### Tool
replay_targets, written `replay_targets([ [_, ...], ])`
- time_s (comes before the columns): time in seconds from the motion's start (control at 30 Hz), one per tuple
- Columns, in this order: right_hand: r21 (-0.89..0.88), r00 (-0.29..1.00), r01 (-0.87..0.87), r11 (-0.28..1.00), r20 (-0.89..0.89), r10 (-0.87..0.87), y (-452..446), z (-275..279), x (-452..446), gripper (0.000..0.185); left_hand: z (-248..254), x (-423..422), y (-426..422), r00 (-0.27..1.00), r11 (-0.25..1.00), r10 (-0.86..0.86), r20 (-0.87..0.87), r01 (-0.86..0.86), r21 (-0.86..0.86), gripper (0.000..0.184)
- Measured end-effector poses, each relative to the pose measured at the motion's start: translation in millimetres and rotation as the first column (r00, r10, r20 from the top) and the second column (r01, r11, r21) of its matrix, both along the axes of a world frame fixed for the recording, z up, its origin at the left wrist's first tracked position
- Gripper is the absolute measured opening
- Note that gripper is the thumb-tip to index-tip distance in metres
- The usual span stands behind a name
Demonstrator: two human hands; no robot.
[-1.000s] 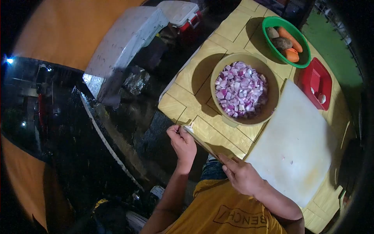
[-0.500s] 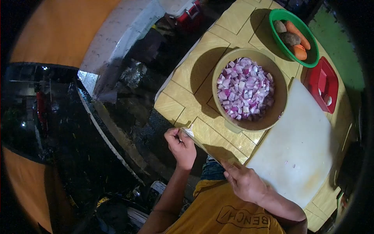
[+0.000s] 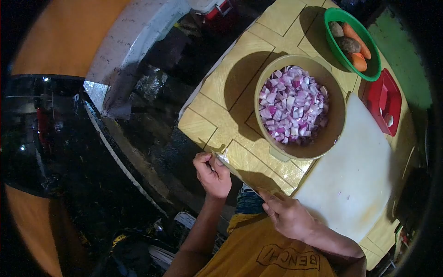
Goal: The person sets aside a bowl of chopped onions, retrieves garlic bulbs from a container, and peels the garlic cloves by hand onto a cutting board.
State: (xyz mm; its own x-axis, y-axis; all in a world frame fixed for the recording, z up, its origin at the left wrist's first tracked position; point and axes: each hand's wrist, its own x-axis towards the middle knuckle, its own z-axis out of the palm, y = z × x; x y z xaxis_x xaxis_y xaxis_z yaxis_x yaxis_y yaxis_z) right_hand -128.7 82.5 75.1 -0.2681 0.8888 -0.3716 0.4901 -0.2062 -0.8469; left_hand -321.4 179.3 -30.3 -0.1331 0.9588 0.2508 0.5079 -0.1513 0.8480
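Observation:
A knife, seen nearly edge-on, spans the gap between my hands at the table's near edge. My right hand is closed around its handle end. Near the blade's far end, my left hand is closed, its fingers curled in and the thumb by the blade; what it may pinch is too small to name. Just beyond the hands stands a tan pot holding chopped purple onion. Right of the pot, a white cutting board lies with a few tiny onion bits on it.
A green bowl with carrots and brown root vegetables stands at the table's far side. Beside it is a red tray with small white pieces. The yellow patterned table ends left of the pot. A red and white cooler stands beyond.
The view has shifted slightly, so the pot, bowl and tray appear farther right. Both hands keep nearly the same place and hold on the knife.

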Motion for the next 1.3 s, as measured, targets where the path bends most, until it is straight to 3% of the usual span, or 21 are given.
replay_targets([
  [0.23, 0.093, 0.997, 0.052, 0.994, -0.058, -0.047, 16.7, -5.4, -10.2, 0.048, 2.9, -2.1, 2.9, 0.998, 0.997, -0.068, 0.004, 0.068, 0.030, 0.015],
  [0.3, 0.248, 0.993, 0.112, 0.962, -0.066, -0.098, 15.8, -10.8, -12.3, 0.042, 4.0, -1.8, 3.7, 0.996, 0.995, -0.082, -0.018, 0.082, 0.054, 0.016],
  [0.43, 0.269, 0.995, 0.100, 0.958, -0.025, -0.097, 26.2, -22.2, -24.6, 0.040, 0.9, -4.3, 3.2, 0.994, 0.995, -0.077, -0.074, 0.081, 0.052, 0.019],
  [0.5, 0.381, 0.994, 0.102, 0.919, 0.001, -0.111, 34.5, -32.8, -31.6, 0.040, -2.8, -5.9, 1.9, 0.993, 0.995, -0.079, -0.085, 0.083, 0.049, 0.019],
  [0.6, 0.271, 0.997, 0.057, 0.961, 0.037, -0.070, 39.0, -26.6, -31.0, 0.040, -2.8, -7.4, 1.6, 0.999, 0.998, -0.053, -0.009, 0.053, -0.042, 0.022],
  [0.7, 0.364, 0.991, 0.133, 0.922, -0.061, -0.119, 37.7, -28.7, -30.7, 0.040, 2.7, -3.7, 1.8, 0.999, 0.997, -0.054, -0.005, 0.054, -0.047, 0.022],
  [0.83, 0.397, 0.992, 0.116, 0.911, 0.009, -0.130, 36.6, -28.2, -31.3, 0.037, 0.0, -5.3, 2.6, 0.998, 0.998, -0.062, -0.018, 0.061, -0.028, 0.024],
  [0.9, 0.185, 0.993, -0.002, 0.983, 0.115, -0.020, 44.2, -24.8, -31.8, 0.036, 0.6, -4.4, 2.5, 0.997, 0.997, -0.069, -0.018, 0.068, -0.031, 0.024],
  [1.1, 0.360, 0.996, 0.080, 0.929, 0.004, -0.087, 59.5, -37.9, -43.0, 0.035, 4.4, -6.0, 3.4, 0.991, 0.994, -0.106, -0.082, 0.104, -0.022, 0.022],
  [1.17, 0.432, 0.993, 0.122, 0.894, -0.047, -0.112, 51.4, -42.4, -41.8, 0.035, 14.0, 1.3, 3.7, 0.992, 0.993, -0.099, 0.079, 0.104, -0.064, 0.021],
  [1.2, 0.498, 0.987, 0.159, 0.853, -0.099, -0.127, 49.8, -43.4, -41.1, 0.035, 12.6, 1.3, 5.1, 0.992, 0.993, -0.099, 0.073, 0.103, -0.055, 0.021],
  [1.3, 0.404, 0.991, 0.134, 0.905, -0.045, -0.127, 43.7, -47.7, -41.1, 0.036, 2.9, -3.7, 6.7, 0.990, 0.995, -0.097, -0.099, 0.099, 0.016, 0.019],
])
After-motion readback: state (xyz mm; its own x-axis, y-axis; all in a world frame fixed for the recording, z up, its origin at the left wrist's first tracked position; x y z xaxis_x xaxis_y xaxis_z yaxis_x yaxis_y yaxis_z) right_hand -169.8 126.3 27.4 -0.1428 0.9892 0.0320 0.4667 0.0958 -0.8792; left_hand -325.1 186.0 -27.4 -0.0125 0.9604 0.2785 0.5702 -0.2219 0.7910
